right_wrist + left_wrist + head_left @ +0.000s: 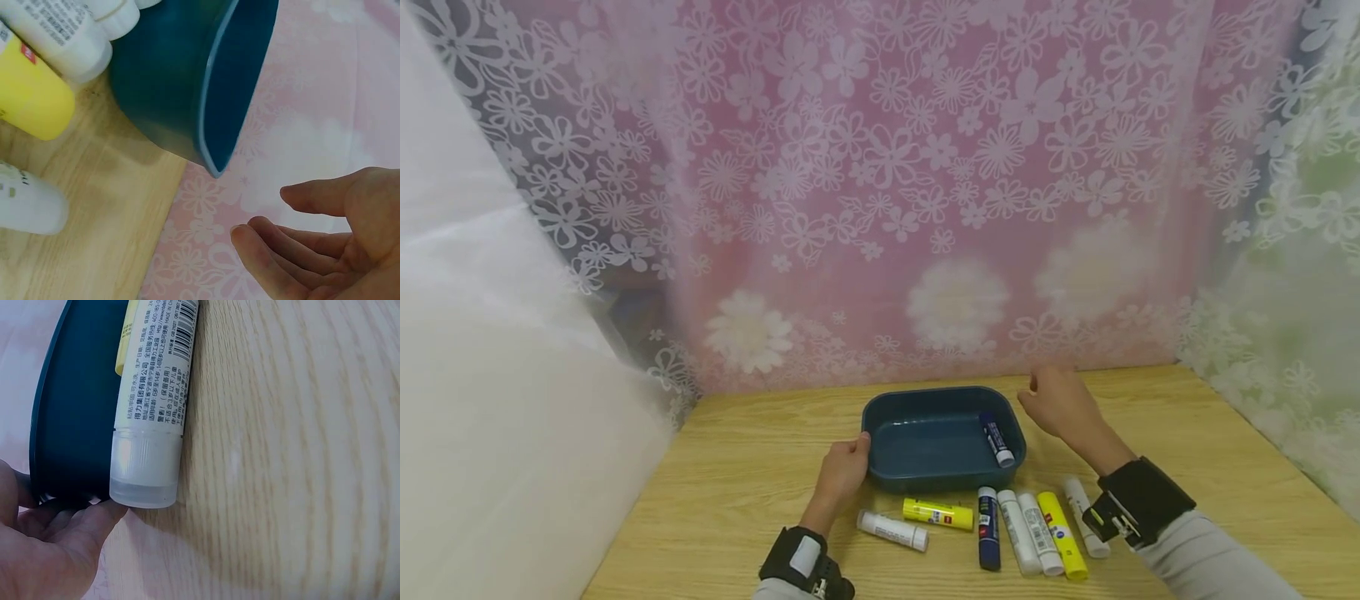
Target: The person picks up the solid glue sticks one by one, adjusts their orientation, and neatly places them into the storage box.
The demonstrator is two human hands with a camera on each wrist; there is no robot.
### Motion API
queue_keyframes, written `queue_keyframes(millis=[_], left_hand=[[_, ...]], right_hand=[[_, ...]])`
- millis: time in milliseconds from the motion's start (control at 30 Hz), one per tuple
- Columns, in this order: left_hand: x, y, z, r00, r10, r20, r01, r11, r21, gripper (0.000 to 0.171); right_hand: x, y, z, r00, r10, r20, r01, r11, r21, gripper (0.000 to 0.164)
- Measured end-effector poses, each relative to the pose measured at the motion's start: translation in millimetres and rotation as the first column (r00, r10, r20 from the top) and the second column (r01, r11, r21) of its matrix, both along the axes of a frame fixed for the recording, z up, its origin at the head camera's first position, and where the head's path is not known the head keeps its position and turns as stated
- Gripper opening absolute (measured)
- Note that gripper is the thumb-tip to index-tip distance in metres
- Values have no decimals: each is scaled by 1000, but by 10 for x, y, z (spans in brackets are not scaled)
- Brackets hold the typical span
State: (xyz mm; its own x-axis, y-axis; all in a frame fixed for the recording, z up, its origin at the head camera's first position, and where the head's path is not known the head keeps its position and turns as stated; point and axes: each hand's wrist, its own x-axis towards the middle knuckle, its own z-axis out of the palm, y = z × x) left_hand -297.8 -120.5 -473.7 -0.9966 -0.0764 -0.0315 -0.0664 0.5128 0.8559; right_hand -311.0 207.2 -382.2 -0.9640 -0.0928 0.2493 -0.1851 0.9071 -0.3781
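L hand (841,473) pinched the L end of a dark teal, rounded-rectangular plastic bin (925,450), thumb at the rim, fingers round the outside wall. Bin sat flat on the light wood-grain counter (722,500), near the back edge. Inside it, at the R end, a navy glue stick w/ white end (997,440) lay at a slant, leaning toward the front R corner.

R hand (1063,406) hung just beside the bin's R end, apart from it; fingers loosely curled, thumb held off w/ a moderate gap, nothing btwn.

In front of the bin: a white cylindrical glue stick (892,531) lay on its side nearest the L hand; L wrist view put a white stick's frosted cap right by the fingers, but touching or not, can't tell. Next to it, a bright yellow glue stick w/ label (937,513), also on its side, approx. parallel to the bin's front.

Further R, a row lay pointing toward the bin: dark navy stick (988,529), two white sticks (1018,533) side by side, yellow stick w/ red mark (1062,536), then a lone white stick (1077,500) partly under the R wrist's black strap (1146,500). Bkgd: pink floral curtain (887,167).
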Motion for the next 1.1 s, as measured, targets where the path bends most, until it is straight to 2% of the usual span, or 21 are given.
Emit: queue_keyframes(millis=[267, 400, 533, 733, 867, 967, 1100], left_hand=[[22, -8, 12, 1000, -12, -1, 12, 1000, -9, 47], [23, -15, 3, 1000, -10, 1, 10, 1000, -5, 47], [24, -23, -9, 1000, -10, 8, 10, 1000, 0, 46], [32, -29, -14, 1000, -9, 12, 9, 1000, -3, 47], [31, -34, -14, 1000, -11, 7, 11, 1000, 0, 47], [31, -36, -8, 1000, -7, 10, 7, 1000, 4, 46], [36, -29, 10, 1000, -3, 8, 3, 1000, -4, 46]], right_hand=[[69, 30, -55, 999, -13, 38, 12, 1000, 22, 23], [137, 36, -78, 998, -13, 65, 11, 999, 36, 26], [191, 56, -114, 991, -32, 133, 24, 998, 64, 26], [260, 138, -219, 960, -36, 278, 13, 996, 85, 30], [324, 174, -277, 930, -43, 364, 10, 996, 93, 36], [380, 184, -320, 910, -48, 413, 12, 996, 88, 37], [449, 204, -379, 893, -62, 446, 25, 996, 90, 33]])
